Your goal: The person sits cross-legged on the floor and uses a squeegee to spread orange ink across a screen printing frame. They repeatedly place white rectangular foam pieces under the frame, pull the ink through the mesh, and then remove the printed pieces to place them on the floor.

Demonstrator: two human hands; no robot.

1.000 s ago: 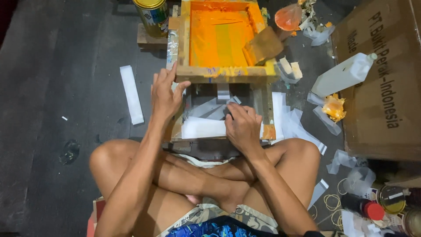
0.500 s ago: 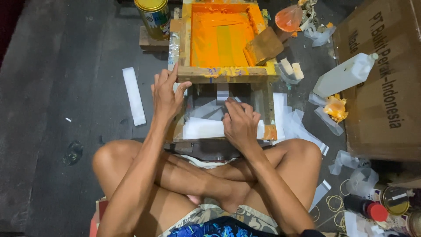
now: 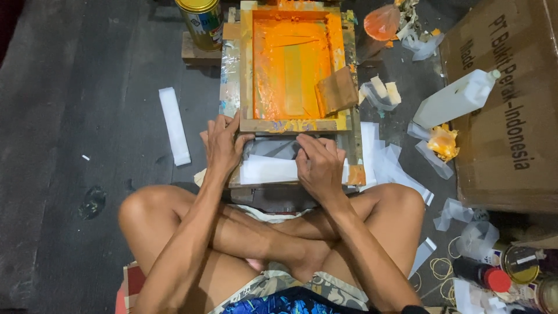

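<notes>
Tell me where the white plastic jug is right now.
In the head view, the white plastic jug lies tilted on the person's right, against the cardboard box, above an orange-stained bag.

I sit cross-legged on a dark, stained concrete floor (image 3: 87,87) — a makeshift screen-printing workshop, not a tidy one. In front of me a wooden printing frame (image 3: 290,125) is flooded with orange ink, a flat scraper (image 3: 336,90) resting in it. A gold-lidded tin (image 3: 200,22), a white plastic jug (image 3: 456,99), small paint pots (image 3: 520,264) and a big cardboard carton (image 3: 503,104) crowd the right side — plastic scraps (image 3: 392,168) and rubber bands (image 3: 439,268) lie scattered about.
</notes>
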